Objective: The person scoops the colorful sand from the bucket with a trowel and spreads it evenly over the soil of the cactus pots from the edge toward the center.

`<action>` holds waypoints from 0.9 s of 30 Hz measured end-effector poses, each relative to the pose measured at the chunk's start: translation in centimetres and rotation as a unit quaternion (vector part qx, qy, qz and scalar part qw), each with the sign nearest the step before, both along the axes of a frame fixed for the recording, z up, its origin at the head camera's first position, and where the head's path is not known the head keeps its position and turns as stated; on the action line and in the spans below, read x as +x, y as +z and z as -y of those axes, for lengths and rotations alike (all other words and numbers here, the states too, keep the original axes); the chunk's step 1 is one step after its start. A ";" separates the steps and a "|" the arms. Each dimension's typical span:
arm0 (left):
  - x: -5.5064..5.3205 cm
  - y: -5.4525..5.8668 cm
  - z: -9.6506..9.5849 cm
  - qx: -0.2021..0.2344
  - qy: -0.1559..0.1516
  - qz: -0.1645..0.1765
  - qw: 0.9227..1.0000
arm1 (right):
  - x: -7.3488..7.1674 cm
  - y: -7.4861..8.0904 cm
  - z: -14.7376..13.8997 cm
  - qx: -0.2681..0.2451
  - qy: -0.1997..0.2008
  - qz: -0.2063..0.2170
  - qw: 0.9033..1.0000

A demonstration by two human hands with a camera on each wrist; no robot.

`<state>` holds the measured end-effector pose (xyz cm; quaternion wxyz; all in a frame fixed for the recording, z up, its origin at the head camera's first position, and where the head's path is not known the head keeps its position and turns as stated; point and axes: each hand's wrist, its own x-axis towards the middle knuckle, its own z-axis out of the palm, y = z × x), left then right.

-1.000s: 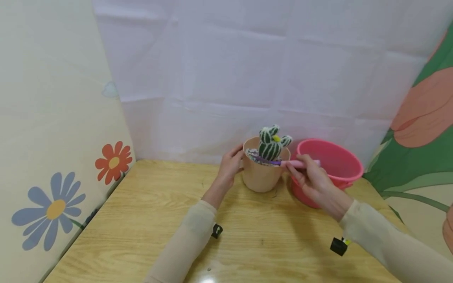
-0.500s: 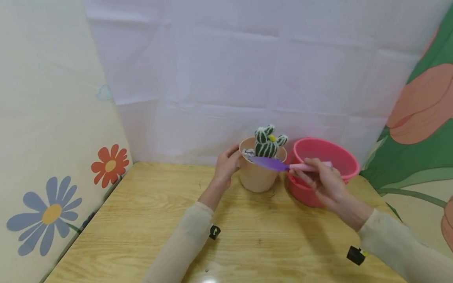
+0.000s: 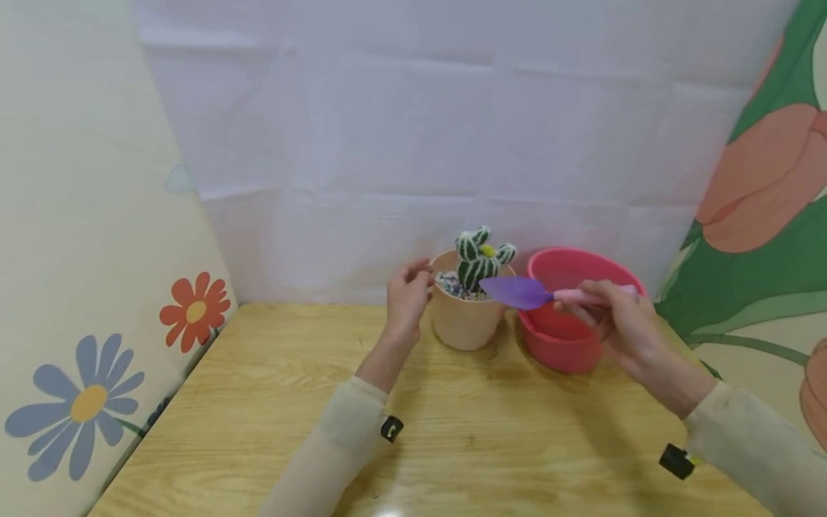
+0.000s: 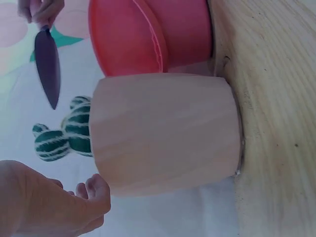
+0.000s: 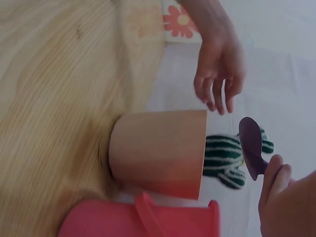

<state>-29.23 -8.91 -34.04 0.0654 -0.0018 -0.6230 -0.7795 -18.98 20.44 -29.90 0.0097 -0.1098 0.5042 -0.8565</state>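
Note:
A beige flower pot (image 3: 466,324) stands on the table with a green, white-striped knitted cactus (image 3: 478,267) upright in it. Small mixed pebbles (image 3: 455,284) lie around the cactus base. My right hand (image 3: 623,316) grips the pink handle of a small garden trowel, whose purple blade (image 3: 517,292) is held over the pot's right rim. Beside the pot's left rim is my left hand (image 3: 407,298), its fingers loosely bent and holding nothing. In the right wrist view a small gap shows between the left fingertips (image 5: 229,106) and the pot (image 5: 158,150).
A pink bucket (image 3: 562,352) with a handle stands just right of the pot, partly behind my right hand. The wooden table (image 3: 439,431) meets a white cloth backdrop (image 3: 323,237) behind the pot. Flower-printed panels (image 3: 84,251) flank both sides.
My right hand has lifted the trowel off the pebbles and drawn it rightward, turning its blade. My left hand has come off the pot's rim. The view has shifted slightly.

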 end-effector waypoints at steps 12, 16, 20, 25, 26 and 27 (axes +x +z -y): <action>2.9 1.6 -2.2 -0.075 -0.067 -0.056 0.993 | -0.4 0.3 -3.4 0.040 -0.066 -0.046 0.996; 3.9 1.5 -3.3 -0.097 -0.101 -0.077 0.987 | -0.5 0.3 -4.6 0.029 -0.092 -0.051 0.994; 4.6 1.0 -4.7 -0.108 -0.129 -0.078 0.983 | -0.7 0.4 -5.8 0.025 -0.108 -0.065 0.992; 5.3 -0.2 -6.2 -0.127 -0.140 -0.081 0.979 | -1.1 0.2 -7.0 0.033 -0.135 -0.069 0.988; 5.3 -0.6 -6.5 -0.127 -0.143 -0.081 0.978 | -1.1 0.0 -7.2 0.036 -0.141 -0.070 0.987; 5.4 -0.9 -6.8 -0.128 -0.147 -0.082 0.977 | -1.2 -0.1 -7.4 0.040 -0.146 -0.070 0.986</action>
